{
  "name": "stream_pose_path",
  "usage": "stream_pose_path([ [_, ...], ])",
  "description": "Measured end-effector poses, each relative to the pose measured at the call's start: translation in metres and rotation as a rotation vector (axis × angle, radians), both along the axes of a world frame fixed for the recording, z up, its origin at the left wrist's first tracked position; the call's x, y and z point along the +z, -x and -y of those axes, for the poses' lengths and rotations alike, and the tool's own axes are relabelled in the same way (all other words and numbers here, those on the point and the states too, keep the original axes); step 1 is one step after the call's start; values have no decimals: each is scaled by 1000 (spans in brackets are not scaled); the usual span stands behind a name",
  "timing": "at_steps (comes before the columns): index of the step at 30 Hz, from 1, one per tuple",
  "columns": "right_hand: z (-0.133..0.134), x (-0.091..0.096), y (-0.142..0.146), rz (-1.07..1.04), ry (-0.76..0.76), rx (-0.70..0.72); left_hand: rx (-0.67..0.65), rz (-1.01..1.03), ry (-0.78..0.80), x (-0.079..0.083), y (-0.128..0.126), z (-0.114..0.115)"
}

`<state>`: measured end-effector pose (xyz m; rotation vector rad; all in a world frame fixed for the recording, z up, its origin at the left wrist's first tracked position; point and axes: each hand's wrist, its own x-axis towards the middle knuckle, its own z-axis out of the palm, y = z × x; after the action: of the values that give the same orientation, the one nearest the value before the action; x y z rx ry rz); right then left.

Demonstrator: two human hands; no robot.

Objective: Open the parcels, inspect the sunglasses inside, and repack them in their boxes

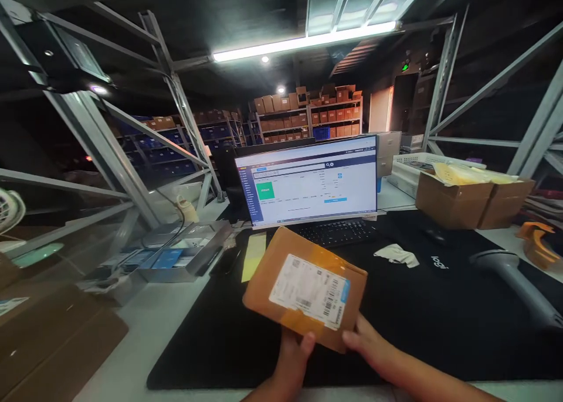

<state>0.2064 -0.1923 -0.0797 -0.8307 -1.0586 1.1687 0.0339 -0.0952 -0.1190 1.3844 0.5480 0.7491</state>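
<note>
A brown cardboard box (259, 290) with a white shipping label (303, 288) and strips of tape is held up, tilted, over the black desk mat (396, 343). My left hand (294, 355) grips its lower edge, the thumb on the front face and the fingers hidden behind. At the lower right corner my right hand (367, 340) holds the same box, its thumb also in front and its fingers mostly out of sight. Behind the box stand a keyboard (338, 233) and a lit monitor (299, 197). To the right lies a handheld barcode scanner (505, 267).
A crumpled white paper (397, 254), a mouse (435, 235) and a yellow strip (254, 255) lie on the mat. Open cartons (455, 203) and a tape dispenser (541, 244) stand right. Grey bins (185, 267) and a large carton (53, 343) are left.
</note>
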Motion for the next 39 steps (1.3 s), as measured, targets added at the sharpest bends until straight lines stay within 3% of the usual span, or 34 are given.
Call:
stream_pose_path([
  [4,13,13,-29,-82,49,-204,-65,-118,-104,2,12,-5],
  [8,19,24,-68,-224,-22,-356,29,-22,-170,16,10,-36],
  [11,18,32,-98,-174,-67,-393,150,74,-201,32,4,-63],
  [13,17,36,-116,-63,-127,-427,195,130,-244,52,1,-77],
  [15,17,39,-128,75,-185,-442,160,153,-352,83,-3,-82],
  [19,19,43,-133,332,-223,-420,-140,17,-772,157,-21,-69],
  [22,21,44,-126,464,-250,-393,-316,-321,-1030,187,-42,-52],
  [25,23,45,-122,566,-294,-432,-453,-619,-1057,181,-55,-45],
  [29,20,45,-128,733,-290,-547,-351,-753,-936,152,-48,-54],
  [32,18,48,-146,823,-224,-683,-314,-698,-884,134,-35,-65],
  [35,31,55,-181,900,-81,-995,-260,-555,-814,119,-25,-73],
  [39,84,61,-227,924,287,-1528,-123,-447,-712,96,-15,-78],
])
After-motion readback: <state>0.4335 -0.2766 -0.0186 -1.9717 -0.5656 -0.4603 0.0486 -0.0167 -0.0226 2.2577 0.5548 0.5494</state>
